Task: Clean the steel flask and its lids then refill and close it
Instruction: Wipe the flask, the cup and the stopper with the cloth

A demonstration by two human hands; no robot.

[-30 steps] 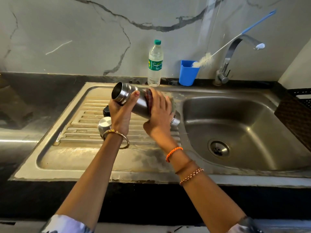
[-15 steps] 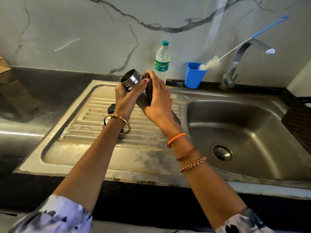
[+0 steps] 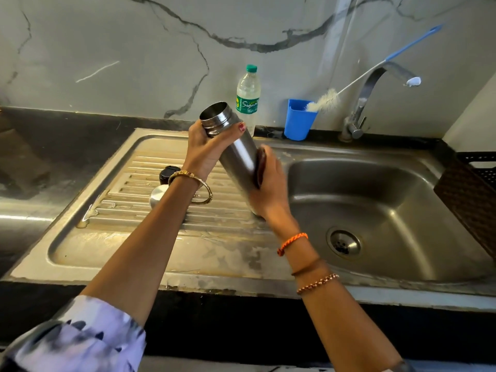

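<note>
Both forearms reach out over the draining board [image 3: 134, 210] of a steel sink [image 3: 375, 210], sleeves pushed back, bangles and thread bands on the wrists. The left hand [image 3: 206, 151] is up near the top of the steel flask [image 3: 236, 154], fingers and thumb wrapped round it just below the threaded neck, so that's a proper grip. The flask is held in the air above the draining board, tilted, open mouth pointing up and to the left, base angled down to the right. No lid on it, and I can't make out whether there's anything inside. The right hand [image 3: 268, 189] is curled round the lower half of the flask; it's a bit motion blurred, and there's something dark tucked between the palm and the steel, but I can't tell what it is. On the draining board behind the left wrist sit a black inner lid [image 3: 167, 174] and, just beside it, a shiny steel cap [image 3: 158, 196]. Along the back ledge there's a plastic water bottle [image 3: 248, 99] with a green cap that looks mostly full, then a blue cup [image 3: 299, 120] with a bottle brush [image 3: 324, 100] leaning out of it towards the tap [image 3: 370, 95].
</note>
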